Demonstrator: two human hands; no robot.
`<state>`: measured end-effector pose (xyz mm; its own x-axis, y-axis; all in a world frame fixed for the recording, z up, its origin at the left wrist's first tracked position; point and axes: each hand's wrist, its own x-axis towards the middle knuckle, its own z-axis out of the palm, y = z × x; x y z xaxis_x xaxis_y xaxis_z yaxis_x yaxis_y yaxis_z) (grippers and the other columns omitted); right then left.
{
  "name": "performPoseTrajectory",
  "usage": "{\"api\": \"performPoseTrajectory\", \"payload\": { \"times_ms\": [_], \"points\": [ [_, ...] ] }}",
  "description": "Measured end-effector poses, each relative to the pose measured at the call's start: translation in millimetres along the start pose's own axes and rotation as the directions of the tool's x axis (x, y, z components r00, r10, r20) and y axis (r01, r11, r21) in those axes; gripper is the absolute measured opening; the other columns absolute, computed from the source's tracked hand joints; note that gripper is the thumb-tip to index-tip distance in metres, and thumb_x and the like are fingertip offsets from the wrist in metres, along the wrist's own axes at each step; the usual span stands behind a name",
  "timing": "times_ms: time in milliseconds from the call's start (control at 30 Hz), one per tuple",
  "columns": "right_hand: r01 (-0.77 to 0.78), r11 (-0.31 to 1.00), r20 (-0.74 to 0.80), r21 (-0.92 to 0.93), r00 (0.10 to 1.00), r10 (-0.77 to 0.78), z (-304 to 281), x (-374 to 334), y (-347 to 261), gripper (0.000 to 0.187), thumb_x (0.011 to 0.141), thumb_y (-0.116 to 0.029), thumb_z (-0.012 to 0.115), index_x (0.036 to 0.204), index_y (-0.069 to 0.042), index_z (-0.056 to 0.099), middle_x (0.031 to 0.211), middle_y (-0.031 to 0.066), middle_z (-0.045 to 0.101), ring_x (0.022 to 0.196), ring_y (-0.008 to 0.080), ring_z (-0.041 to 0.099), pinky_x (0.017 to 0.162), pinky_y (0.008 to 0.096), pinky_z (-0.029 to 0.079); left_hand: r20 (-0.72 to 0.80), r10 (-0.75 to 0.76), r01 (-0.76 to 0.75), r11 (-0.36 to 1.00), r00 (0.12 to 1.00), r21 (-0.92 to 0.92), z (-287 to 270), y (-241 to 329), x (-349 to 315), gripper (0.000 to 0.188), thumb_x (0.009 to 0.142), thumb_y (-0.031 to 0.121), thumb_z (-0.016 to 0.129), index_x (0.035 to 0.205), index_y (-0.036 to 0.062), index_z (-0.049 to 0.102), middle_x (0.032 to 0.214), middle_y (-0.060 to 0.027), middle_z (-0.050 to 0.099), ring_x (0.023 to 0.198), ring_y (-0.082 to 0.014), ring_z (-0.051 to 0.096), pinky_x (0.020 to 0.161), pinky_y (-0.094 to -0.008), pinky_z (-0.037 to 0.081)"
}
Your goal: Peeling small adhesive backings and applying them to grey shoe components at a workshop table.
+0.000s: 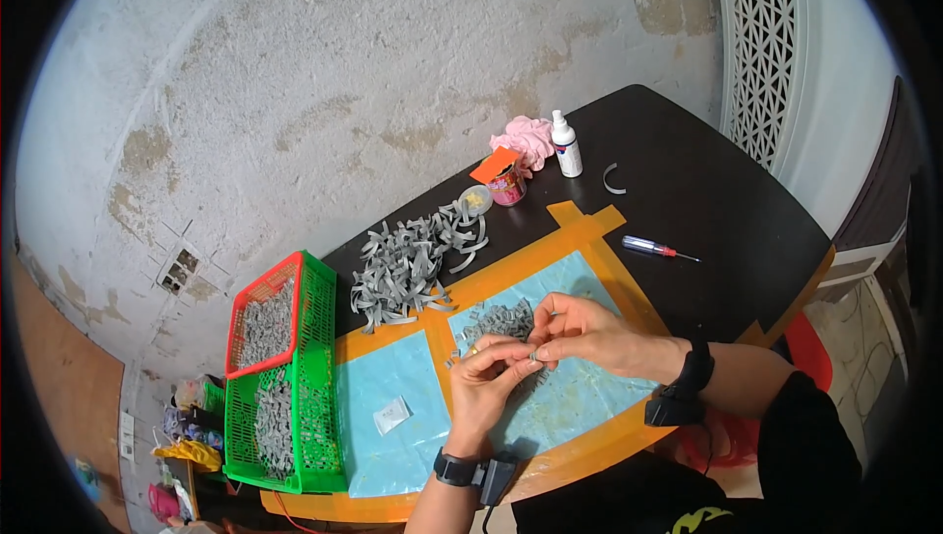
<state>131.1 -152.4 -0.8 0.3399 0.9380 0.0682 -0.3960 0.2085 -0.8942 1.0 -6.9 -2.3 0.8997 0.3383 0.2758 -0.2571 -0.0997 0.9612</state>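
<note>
- Black worktop (737, 205), the largest thing, runs off toward 2 o'clock; all directions are taken from the person's hands.
- Two light-blue sheets lie bordered by orange tape (589, 230): the right sheet (580, 283) beneath the hands, the left sheet (393, 465) toward 8 o'clock.
- A green basket (319, 318) stands at 9 o'clock, with a red basket (260, 364) at its far end; both hold many grey bits.
- A heap of curved grey strips (413, 269) spreads at 10 o'clock.
- The right hand (614, 339) reaches in from 4 o'clock, its thumb and forefinger closed in a pinch.
- The left hand (484, 389) comes up from 7 o'clock, its fingers pinching at the same spot.
- A pile of short grey pieces (506, 320) lies just beyond the fingers, at 11 o'clock.
- A white spray bottle (568, 148) stands near 12 o'clock; a screwdriver (660, 248) lies at 2 o'clock, apart from both hands.
- Smallest is the small grey piece (533, 356) between both sets of fingers, above the right sheet, mostly hidden. The step in hand appears to be close two-handed work on this single piece; the next move seems to call for a light, steady pinch, with neither hand slipping.
</note>
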Motion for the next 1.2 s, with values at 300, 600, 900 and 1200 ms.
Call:
{"api": "performPoseTrajectory", "payload": {
  "times_ms": [300,600,900,1200],
  "points": [
    [0.064,0.998,0.026,-0.025,0.998,-0.064,4,-2,2,0.021,0.086,-0.002,0.062,0.098,-0.005,0.045,0.094,0.0094,0.06,0.081,0.0142,0.058,0.073,0.0278,0.048,-0.012,0.038,-0.037,0.998,0.999,0.058,-3,-1,-2,0.019,0.075,-0.004,0.074,0.093,0.0017,0.071,0.092,-0.0061,0.063,0.086,-0.015,0.059,0.075,-0.0276,0.051],
    [0.047,0.997,0.049,0.065,0.998,-0.05,3,0,5,0.022,0.086,-0.002,0.065,0.096,-0.004,0.045,0.09,0.0093,0.061,0.078,0.0142,0.06,0.069,0.0264,0.049,-0.011,0.084,-0.082,0.992,0.996,0.1,0,7,-3,0.017,0.076,-0.002,0.074,0.092,0.0013,0.07,0.091,-0.0059,0.064,0.084,-0.0145,0.06,0.073,-0.0277,0.051],
    [0.022,0.996,0.048,0.084,0.998,-0.026,0,2,8,0.021,0.086,-0.003,0.066,0.092,-0.005,0.045,0.087,0.0071,0.061,0.077,0.0134,0.06,0.069,0.0263,0.049,-0.002,0.076,-0.072,0.963,0.997,0.259,3,18,-3,0.015,0.074,-0.003,0.075,0.087,-0.0007,0.068,0.089,-0.0064,0.063,0.085,-0.0165,0.059,0.077,-0.0289,0.048],
    [0.098,0.995,0.038,0.034,0.994,-0.1,-1,5,5,0.022,0.084,-0.001,0.066,0.092,-0.005,0.046,0.088,0.0065,0.06,0.077,0.0127,0.059,0.07,0.0261,0.048,-0.028,0.029,-0.024,0.99,0.999,0.14,-1,21,-2,0.017,0.077,-0.002,0.074,0.092,0.0011,0.067,0.093,-0.0039,0.061,0.082,-0.0113,0.06,0.071,-0.0241,0.05]
  ]
}}
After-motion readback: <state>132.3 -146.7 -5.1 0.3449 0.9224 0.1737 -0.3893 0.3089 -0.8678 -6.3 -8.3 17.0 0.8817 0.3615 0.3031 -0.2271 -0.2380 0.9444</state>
